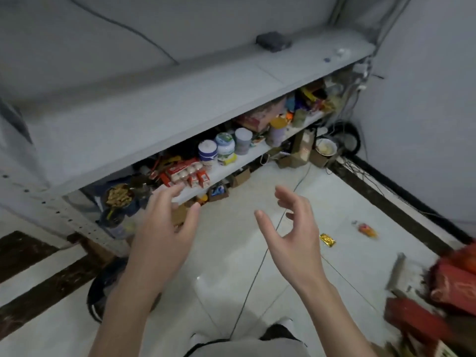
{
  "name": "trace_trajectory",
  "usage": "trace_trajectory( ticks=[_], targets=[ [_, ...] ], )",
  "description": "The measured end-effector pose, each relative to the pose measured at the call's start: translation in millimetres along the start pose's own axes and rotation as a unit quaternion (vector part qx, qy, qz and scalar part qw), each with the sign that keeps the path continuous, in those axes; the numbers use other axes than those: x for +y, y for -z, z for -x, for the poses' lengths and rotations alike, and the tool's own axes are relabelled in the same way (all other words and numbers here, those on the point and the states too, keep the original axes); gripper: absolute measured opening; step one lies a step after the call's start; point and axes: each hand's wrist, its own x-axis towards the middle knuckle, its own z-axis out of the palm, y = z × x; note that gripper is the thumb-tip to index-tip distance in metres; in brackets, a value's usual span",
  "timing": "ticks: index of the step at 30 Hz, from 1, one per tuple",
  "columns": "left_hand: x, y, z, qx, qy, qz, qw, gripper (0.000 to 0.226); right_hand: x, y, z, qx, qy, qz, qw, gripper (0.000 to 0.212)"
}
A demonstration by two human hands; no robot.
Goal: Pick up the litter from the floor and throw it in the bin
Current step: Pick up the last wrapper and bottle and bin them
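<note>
Two pieces of litter lie on the pale tiled floor at the right: a gold foil wrapper (327, 239) and, farther right, an orange and red wrapper (367, 229). My left hand (159, 230) is held out in mid air, fingers spread, holding nothing. My right hand (291, 235) is also raised and open with curled fingers, empty, just left of the gold wrapper. A dark round bin (99, 292) stands on the floor at the lower left, mostly hidden behind my left forearm.
A grey metal shelf unit (180, 104) fills the left and back; its lower shelf is crowded with tubs, jars and red boxes. Cardboard boxes sit under it. Red bags (453, 287) are piled at the right edge. A thin cable (260, 266) runs across the floor.
</note>
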Motion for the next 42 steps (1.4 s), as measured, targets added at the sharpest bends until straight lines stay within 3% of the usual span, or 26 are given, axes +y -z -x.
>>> trace_trajectory(
  ticks=[12, 24, 31, 42],
  targets=[
    [152, -206, -18, -0.144, -0.114, 0.012, 0.983, 0.045, 125, 207, -8, 0.194, -0.113, 0.014, 0.974, 0.05],
    [279, -424, 22, -0.358, -0.17, -0.002, 0.918, 0.046, 246, 390, 4, 0.351, -0.218, 0.035, 0.91, 0.048],
    [305, -503, -24, -0.373, -0.158, -0.023, 0.914, 0.048, 299, 431, -51, 0.355, -0.247, 0.054, 0.9, 0.05],
    [375, -647, -157, -0.359, -0.121, -0.018, 0.925, 0.046, 380, 508, -229, 0.3, -0.247, 0.09, 0.917, 0.051]
  ],
)
